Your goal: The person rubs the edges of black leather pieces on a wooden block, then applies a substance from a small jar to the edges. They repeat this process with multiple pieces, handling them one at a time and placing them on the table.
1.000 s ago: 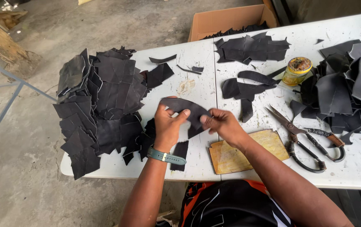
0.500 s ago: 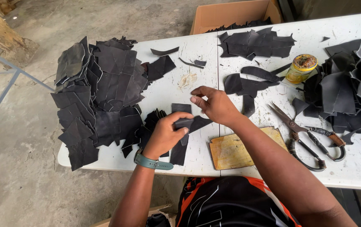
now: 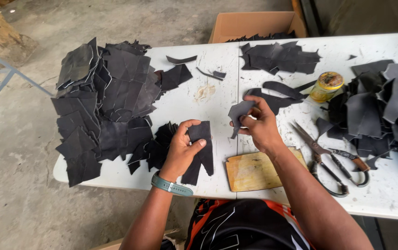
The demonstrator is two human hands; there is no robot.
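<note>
Both hands have separated: left hand (image 3: 183, 150) now pins a black leather piece (image 3: 200, 153) at 7 o'clock; right hand (image 3: 260, 125) pinches another dark cut piece (image 3: 238, 113). Sorting step; next, judged, aligned placement.

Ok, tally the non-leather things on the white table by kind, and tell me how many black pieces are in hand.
Scissors: 1
Yellow-lidded jar: 1
Tan board: 1
Black pieces in hand: 2, one in the left hand, one in the right hand
Total: 5
</note>
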